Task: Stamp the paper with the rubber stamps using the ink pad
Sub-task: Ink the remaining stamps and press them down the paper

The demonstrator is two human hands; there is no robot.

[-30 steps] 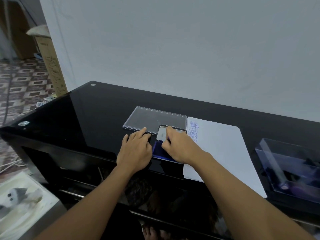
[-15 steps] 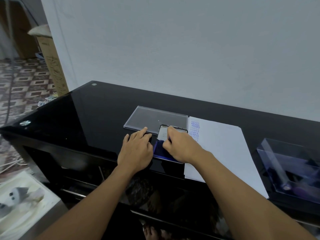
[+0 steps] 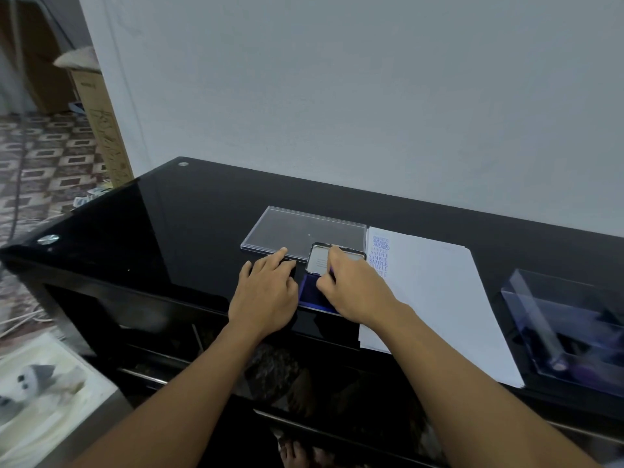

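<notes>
The right hand [image 3: 351,288] is curled down over the ink pad [image 3: 308,293]. Its thumb and fingers pinch a small dark stamp [image 3: 332,271], of which only a sliver shows between them. The forefinger reaches toward 12 o'clock, up to the top edge of the pad's raised cover [image 3: 319,260], which stands tilted back with its pale inside facing the person. The blue inked face lies under the hand and shows at its 9 o'clock side.

Just beside the pad, at 9 o'clock from it, the left hand [image 3: 266,292] lies flat on the black glass table [image 3: 169,231]. Its fingers are straight and loosely spread and hold nothing. Its fingertips point to 12 o'clock and reach the near edge of a clear plastic lid [image 3: 304,228] that lies flat on the table.

At 3 o'clock from the right hand a white paper [image 3: 435,298] lies with its left edge next to the pad. A column of blue prints [image 3: 380,253] reading AMENDED and SAMPLE runs down its upper left corner. Further toward 3 o'clock, apart from the paper, stands a clear box [image 3: 570,319] with dark things inside that are too blurred to name.

Behind the table rises a plain pale wall [image 3: 337,96]. At 10 o'clock a tall cardboard box [image 3: 104,130] leans against the wall's corner, over a patterned floor [image 3: 37,163].
</notes>
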